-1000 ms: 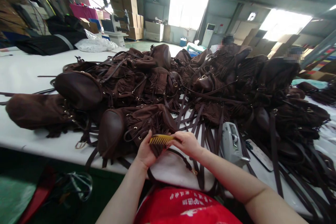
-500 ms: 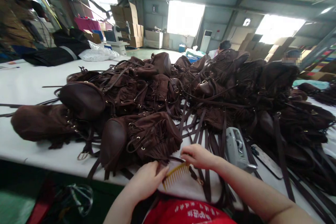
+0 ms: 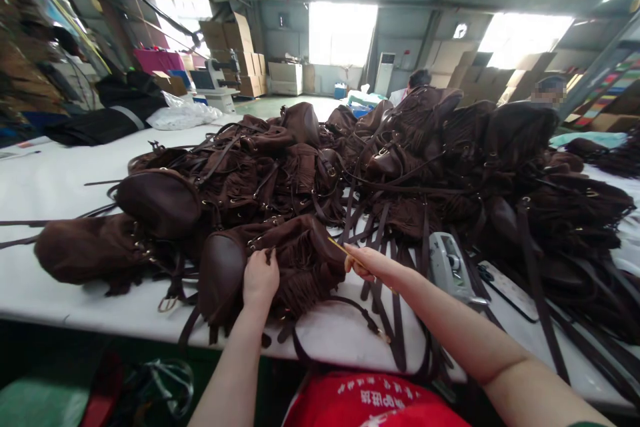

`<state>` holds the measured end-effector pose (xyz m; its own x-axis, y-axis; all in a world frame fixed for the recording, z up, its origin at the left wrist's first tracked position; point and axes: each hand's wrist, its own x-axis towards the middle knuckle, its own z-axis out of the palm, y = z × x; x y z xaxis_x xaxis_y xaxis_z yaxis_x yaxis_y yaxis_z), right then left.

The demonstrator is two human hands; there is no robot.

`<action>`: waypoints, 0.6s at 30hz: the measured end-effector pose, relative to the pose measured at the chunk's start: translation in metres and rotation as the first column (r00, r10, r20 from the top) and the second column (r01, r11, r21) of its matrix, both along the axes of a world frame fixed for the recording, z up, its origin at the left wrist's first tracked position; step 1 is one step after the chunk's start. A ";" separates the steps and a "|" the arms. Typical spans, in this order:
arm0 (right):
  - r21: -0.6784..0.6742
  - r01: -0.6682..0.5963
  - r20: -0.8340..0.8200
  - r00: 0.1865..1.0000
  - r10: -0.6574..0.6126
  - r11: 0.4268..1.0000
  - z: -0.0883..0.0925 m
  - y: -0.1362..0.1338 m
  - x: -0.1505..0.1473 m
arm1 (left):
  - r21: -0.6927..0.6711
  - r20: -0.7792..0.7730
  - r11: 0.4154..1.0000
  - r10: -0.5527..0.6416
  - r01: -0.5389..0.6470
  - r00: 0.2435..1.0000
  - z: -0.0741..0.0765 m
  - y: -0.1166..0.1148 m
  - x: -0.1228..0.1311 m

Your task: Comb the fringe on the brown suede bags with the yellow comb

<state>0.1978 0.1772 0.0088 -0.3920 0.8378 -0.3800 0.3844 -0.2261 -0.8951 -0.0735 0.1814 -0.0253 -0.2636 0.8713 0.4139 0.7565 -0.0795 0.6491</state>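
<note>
The near brown bag [image 3: 306, 260] lies on its side on the white counter [image 3: 55, 190], with its smooth round bottom facing left. The left hand [image 3: 261, 280] is on top of this bag, near its round bottom. Its fingers are bent in against the bag, but I cannot tell if they pinch it. The right hand [image 3: 369, 264] is at the right end of the bag. Its fingers are closed around a yellow comb [image 3: 337, 245], seen edge-on like a thin line. I cannot tell if the comb touches the bag. A strap with a gold buckle [image 3: 385, 337] lies to the right of the bag. Farther right of it is a gray tool [image 3: 445, 263]. A big pile of brown bags [image 3: 303, 170] sits behind the bag.
</note>
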 end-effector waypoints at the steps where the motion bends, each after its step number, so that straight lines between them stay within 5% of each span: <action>1: 0.007 0.021 -0.028 0.999 -0.021 1.000 0.003 0.001 0.004 | 0.017 0.020 1.000 0.008 -0.008 1.000 0.001 -0.002 -0.003; 3: 0.129 0.056 0.015 0.998 -0.059 0.990 0.007 0.002 0.007 | 0.073 0.108 0.997 0.022 -0.030 0.994 0.008 -0.008 -0.003; 5: 0.394 0.041 0.122 0.988 -0.096 0.918 0.009 0.003 0.007 | 0.137 0.250 0.990 0.007 -0.043 0.968 0.019 -0.016 0.003; 8: 0.757 -0.185 0.368 0.913 -0.175 0.627 0.007 0.000 0.001 | 0.174 0.497 0.984 -0.105 0.019 0.861 0.037 -0.021 0.017; 10: 0.765 -0.408 0.555 0.809 -0.191 0.498 -0.001 -0.010 -0.001 | 0.179 0.608 0.980 -0.183 0.092 0.773 0.048 -0.020 0.023; 12: 0.656 -0.612 0.714 0.693 -0.100 0.442 -0.013 -0.026 0.000 | 0.199 0.654 0.974 -0.218 0.113 0.725 0.055 -0.016 0.022; 16: 0.449 -0.839 0.829 0.519 0.206 0.307 -0.017 -0.054 0.009 | 0.219 0.512 0.972 -0.184 0.079 0.839 0.055 -0.010 0.006; 18: 0.494 -0.796 0.802 0.573 0.171 0.351 0.002 -0.049 0.012 | 0.261 0.305 0.954 -0.229 0.150 0.924 0.050 -0.014 0.000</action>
